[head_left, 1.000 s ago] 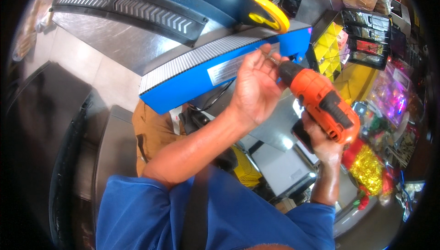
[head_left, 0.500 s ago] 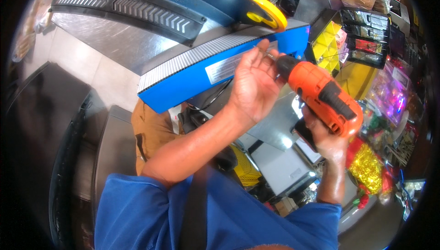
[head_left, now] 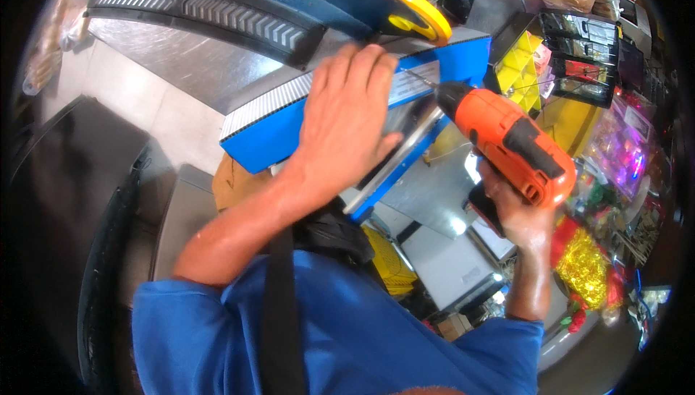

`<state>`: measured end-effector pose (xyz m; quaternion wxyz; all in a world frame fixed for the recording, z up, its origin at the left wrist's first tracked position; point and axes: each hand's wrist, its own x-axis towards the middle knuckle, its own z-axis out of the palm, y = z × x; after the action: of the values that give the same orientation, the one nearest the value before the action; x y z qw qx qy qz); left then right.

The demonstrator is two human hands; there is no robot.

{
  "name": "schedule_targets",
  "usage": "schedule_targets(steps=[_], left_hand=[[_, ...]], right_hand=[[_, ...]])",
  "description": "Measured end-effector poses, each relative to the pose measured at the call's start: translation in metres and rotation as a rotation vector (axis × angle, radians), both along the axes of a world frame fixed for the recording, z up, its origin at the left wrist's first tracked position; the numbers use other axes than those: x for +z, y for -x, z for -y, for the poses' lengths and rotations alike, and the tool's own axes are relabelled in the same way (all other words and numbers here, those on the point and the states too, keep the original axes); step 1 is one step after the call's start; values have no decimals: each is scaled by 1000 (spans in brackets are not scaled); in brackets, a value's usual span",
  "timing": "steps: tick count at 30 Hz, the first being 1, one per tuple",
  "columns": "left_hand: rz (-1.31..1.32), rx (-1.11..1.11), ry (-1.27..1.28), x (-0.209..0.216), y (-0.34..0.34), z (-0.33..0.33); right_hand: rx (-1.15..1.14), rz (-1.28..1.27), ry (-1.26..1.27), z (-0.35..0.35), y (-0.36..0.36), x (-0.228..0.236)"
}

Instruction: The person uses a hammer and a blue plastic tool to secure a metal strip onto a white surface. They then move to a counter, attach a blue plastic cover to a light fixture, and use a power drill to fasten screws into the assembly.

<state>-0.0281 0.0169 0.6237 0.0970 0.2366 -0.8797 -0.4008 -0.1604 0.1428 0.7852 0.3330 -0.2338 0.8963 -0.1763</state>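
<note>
My right hand (head_left: 517,210) grips an orange cordless drill (head_left: 515,138) with a black chuck, pointing up and to the left. A thin drill bit (head_left: 418,77) sticks out of the chuck toward the white label on a blue panel (head_left: 260,138) with a grey ribbed top; whether its tip touches I cannot tell. My left hand (head_left: 347,109) lies across this panel, back upward, fingers stretched toward its top edge, nothing held. Below the hand runs a blue strip with a silvery edge (head_left: 398,167), slanting down to the left; the hand hides part of it.
Past the panel lie a black curved ribbed strip (head_left: 206,11) and a dark blue body with a yellow ring (head_left: 427,15). A yellow compartment tray (head_left: 520,69) and a black case (head_left: 579,55) stand at right. Dark furniture (head_left: 72,200) is at left.
My left hand has left the drill's chuck and turned over onto the blue panel, further left. The drill bit and the silvery-edged strip now show. The drill has barely moved.
</note>
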Motion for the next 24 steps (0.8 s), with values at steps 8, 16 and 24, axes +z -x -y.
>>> schedule_targets(steps=[8, 16, 24], left_hand=[[129, -79, 58, -13, 13, 8], [151, -69, 63, -15, 14, 7], [166, -73, 76, -16, 14, 6]], right_hand=[[100, -8, -30, 7, 5, 6], [6, 60, 13, 17, 0, 7], [56, 21, -4, 18, 1, 8]])
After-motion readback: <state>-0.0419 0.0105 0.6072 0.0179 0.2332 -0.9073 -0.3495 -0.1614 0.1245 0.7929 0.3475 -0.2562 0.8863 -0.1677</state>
